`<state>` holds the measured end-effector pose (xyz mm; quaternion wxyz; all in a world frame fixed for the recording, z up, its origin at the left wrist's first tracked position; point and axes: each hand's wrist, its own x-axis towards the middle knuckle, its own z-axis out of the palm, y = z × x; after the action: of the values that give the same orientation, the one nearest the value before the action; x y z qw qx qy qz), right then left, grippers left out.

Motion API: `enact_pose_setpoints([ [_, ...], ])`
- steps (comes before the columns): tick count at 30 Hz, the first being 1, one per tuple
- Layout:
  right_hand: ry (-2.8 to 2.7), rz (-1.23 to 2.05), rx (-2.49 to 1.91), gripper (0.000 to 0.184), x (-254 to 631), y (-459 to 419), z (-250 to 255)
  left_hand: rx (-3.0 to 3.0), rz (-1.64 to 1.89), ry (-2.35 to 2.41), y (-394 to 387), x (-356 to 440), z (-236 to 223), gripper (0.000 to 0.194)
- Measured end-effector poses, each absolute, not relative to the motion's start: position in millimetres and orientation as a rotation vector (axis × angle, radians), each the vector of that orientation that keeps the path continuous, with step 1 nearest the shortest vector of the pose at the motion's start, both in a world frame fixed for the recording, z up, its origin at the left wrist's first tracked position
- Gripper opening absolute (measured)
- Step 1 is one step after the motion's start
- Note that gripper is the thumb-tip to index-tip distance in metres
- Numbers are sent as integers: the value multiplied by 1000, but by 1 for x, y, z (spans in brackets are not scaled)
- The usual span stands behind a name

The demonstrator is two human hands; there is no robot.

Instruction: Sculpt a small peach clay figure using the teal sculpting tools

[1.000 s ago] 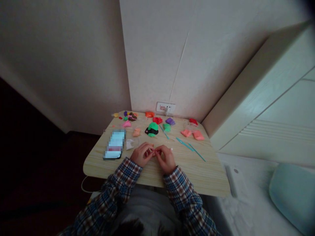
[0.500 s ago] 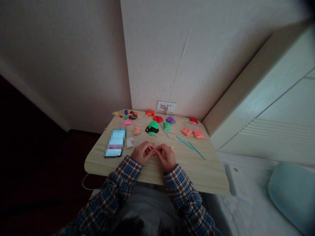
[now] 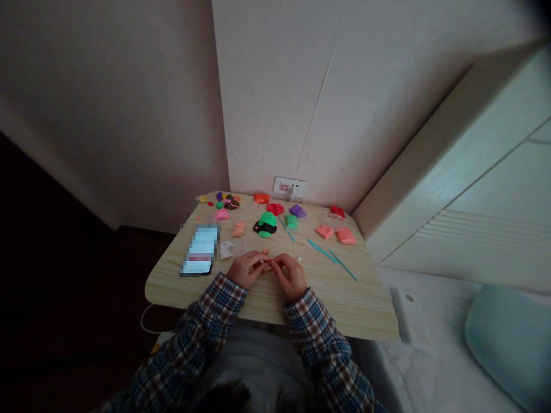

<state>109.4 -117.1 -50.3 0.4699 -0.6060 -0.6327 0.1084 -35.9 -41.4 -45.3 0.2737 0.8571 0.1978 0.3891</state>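
Note:
My left hand [image 3: 246, 269] and my right hand [image 3: 290, 276] meet fingertip to fingertip over the front middle of the table. Both are closed in a pinch on a tiny reddish piece of clay [image 3: 270, 262], mostly covered by the fingers. Just beyond them lies a small peach lump of clay [image 3: 265, 251]. A white dot of clay [image 3: 300, 258] rests right of my right hand. Farther back sits a green and black clay figure shaped like a cap [image 3: 267, 225]. A clear packet with white clay [image 3: 227, 249] is nearest my left hand.
A phone [image 3: 201, 250] lies at the left. Teal modelling tools [image 3: 322, 251] are at the right. Along the back are packets of clay, red [image 3: 275, 209], purple [image 3: 297, 211] and coral [image 3: 345, 235], and small clay pieces [image 3: 231, 202]. A wall socket [image 3: 290, 186] is behind the table.
My left fingers have closed in a little, and the peach lump beyond them shows more plainly. Both hands stay together in the same spot. The view has shifted slightly.

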Motion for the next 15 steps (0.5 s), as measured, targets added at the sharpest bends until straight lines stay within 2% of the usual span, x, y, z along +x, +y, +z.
enact_pose_setpoints([
  [10, -1552, 291, -1479, 28, 110, -117, -51, 2303, 1047, 527, -42, -36, -46, 12],
  [15, -1537, 291, -1470, 25, 110, -117, -53, 2333, 1028, 521, -42, -36, -45, 13],
])
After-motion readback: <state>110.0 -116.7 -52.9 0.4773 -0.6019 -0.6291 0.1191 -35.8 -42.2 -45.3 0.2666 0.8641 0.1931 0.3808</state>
